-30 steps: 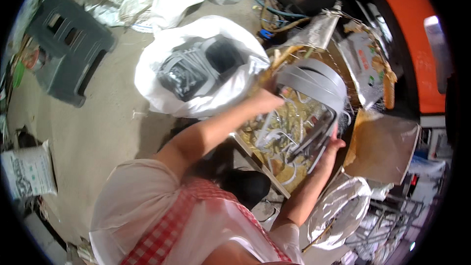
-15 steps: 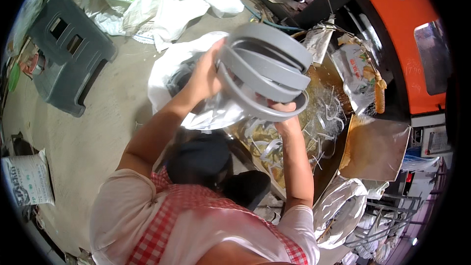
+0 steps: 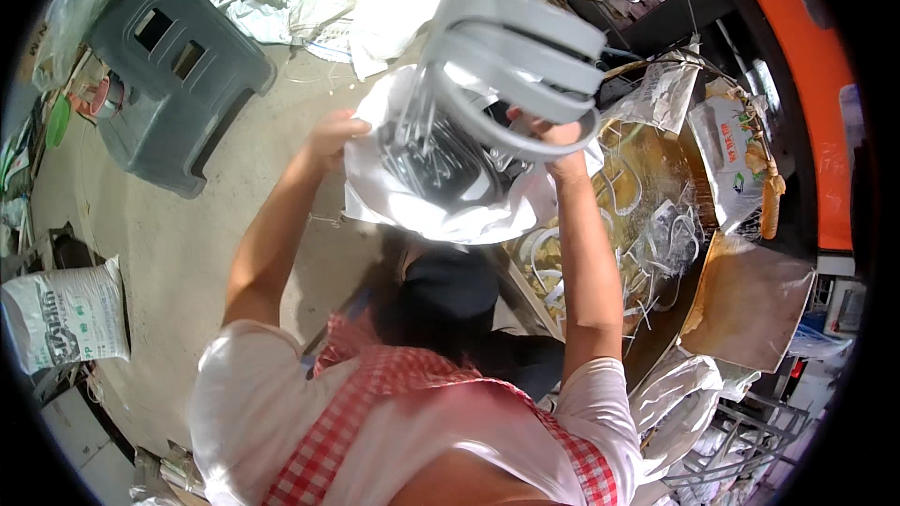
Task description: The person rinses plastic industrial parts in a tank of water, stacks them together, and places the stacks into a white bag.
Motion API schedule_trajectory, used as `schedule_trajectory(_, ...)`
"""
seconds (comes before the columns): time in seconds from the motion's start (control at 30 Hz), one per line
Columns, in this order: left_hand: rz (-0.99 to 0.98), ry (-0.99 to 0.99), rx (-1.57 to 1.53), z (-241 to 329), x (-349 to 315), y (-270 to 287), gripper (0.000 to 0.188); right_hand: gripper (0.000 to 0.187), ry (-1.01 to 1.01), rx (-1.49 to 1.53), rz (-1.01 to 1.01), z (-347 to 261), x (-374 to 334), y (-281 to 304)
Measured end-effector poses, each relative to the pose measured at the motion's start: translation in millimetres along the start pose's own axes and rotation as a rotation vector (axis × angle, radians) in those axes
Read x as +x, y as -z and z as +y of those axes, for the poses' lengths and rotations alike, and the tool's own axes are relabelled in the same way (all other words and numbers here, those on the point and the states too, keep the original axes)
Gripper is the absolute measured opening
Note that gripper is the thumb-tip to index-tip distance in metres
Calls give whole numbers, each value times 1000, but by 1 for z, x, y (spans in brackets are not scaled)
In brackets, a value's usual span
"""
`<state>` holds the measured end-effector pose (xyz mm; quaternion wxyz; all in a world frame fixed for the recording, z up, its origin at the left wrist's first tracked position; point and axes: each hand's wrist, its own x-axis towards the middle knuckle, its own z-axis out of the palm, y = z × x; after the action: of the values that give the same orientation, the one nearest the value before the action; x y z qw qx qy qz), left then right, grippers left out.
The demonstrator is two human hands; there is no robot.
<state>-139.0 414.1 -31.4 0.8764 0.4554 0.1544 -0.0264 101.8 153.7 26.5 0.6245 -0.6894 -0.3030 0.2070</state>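
While both arms are up: the work looks partly done.
Right hand: fingers wrapped around the grey plastic hoops.
Left hand: fingers curled on the white bag edge.
Hoops: lifted above the bag, not inside it.
Box: more pieces wait.

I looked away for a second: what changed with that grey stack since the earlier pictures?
The stack of grey curved plastic pieces rose from the cardboard box to above the white sack. The right hand grips it; the left hand moved to the sack's rim. The grey plastic stool stayed put.
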Motion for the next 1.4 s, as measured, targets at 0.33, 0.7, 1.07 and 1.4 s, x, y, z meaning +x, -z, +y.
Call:
schedule_trajectory(0.33, 518, 15, 65, 22, -10, -14, 34, 61, -337, -382, -699, 20, 25, -49)
schedule_trajectory(0.7, 558, -166, 705, 8, -11, 2, 33, 42, -495, -1198, -455, 45, 28, -85)
schedule_trajectory(1.07, -59, -587, 936, -20, -27, -264, 32, 25, -5, -167, 444, -30, -135, 35)
schedule_trajectory(1.4, -1094, -246, 1157, -164, 30, -421, 39, 37, -879, -776, -271, 138, -317, 190)
